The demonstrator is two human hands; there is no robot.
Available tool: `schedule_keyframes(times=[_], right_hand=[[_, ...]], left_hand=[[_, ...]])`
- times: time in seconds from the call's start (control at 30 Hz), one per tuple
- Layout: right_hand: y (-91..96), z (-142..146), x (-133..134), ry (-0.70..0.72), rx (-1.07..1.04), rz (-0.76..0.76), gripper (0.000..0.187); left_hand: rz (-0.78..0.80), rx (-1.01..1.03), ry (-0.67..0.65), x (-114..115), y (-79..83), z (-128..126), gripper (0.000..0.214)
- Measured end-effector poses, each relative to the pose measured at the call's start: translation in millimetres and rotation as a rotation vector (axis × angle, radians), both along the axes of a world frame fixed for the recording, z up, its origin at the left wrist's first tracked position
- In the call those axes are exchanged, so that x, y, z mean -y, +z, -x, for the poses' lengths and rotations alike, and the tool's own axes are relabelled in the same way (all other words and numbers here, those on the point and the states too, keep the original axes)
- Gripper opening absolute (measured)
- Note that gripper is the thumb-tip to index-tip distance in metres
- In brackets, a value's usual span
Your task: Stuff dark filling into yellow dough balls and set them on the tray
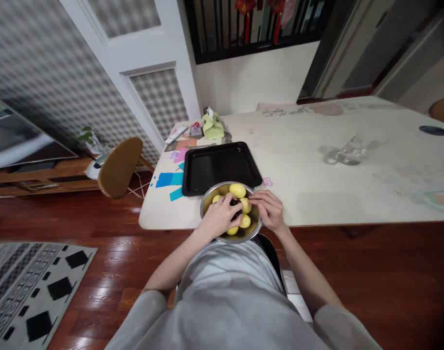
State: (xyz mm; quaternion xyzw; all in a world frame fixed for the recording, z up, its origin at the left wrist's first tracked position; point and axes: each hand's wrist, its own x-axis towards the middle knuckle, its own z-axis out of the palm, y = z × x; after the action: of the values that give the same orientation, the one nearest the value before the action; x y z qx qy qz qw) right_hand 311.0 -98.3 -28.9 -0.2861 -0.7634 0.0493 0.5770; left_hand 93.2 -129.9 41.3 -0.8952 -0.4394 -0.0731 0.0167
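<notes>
A round metal bowl [207, 197] sits at the near edge of the table and holds several yellow potatoes [237, 189]. My left hand [219, 217] reaches into the bowl with its fingers curled around a small dark object [237, 203] among the potatoes. My right hand [269, 208] rests on the bowl's right rim, its fingers bent inward and touching a potato [245, 205]. What the dark object is I cannot make out.
A black baking tray [220, 166] lies just beyond the bowl. Blue and pink paper pieces [167, 179], a remote and a green tissue pack [213, 125] lie at the table's far left. A glass pitcher [349, 153] stands to the right. A wooden chair [120, 166] stands left of the table [334, 194].
</notes>
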Motion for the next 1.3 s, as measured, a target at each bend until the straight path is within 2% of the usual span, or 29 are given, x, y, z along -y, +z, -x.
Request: schedule_keyframes(times=[0.2, 0.53, 0.8, 1.0, 1.13, 1.2, 1.3], right_hand=[[0.3, -0.5, -0.2, 0.005, 0.004, -0.012, 0.032], [-0.8, -1.4, 0.7, 0.004, 0.004, 0.019, 0.033], [-0.6, -1.1, 1.3, 0.012, 0.001, 0.023, 0.033], [0.5, 0.4, 2.1, 0.009, -0.007, 0.018, 0.033], [3.4, 1.7, 2.3, 0.002, -0.006, -0.007, 0.033], [4.4, 2.0, 2.2, 0.005, -0.008, -0.017, 0.032], [4.4, 2.1, 1.9, 0.008, -0.015, -0.018, 0.031]], left_hand=[[0.018, -0.039, 0.021, -1.9, -0.3, -3.4, 0.032], [0.025, 0.094, 0.001, -3.4, -8.1, 0.2, 0.028], [0.121, 0.430, -0.080, -10.0, -16.5, 8.2, 0.025], [0.128, 0.655, -0.083, -12.7, -21.2, 9.7, 0.018], [0.100, 0.754, -0.094, -16.2, -17.1, 15.0, 0.016], [0.055, 0.807, -0.065, -22.2, -11.4, 24.5, 0.015], [-0.074, 0.864, 0.069, -40.2, -3.7, 48.7, 0.013]])
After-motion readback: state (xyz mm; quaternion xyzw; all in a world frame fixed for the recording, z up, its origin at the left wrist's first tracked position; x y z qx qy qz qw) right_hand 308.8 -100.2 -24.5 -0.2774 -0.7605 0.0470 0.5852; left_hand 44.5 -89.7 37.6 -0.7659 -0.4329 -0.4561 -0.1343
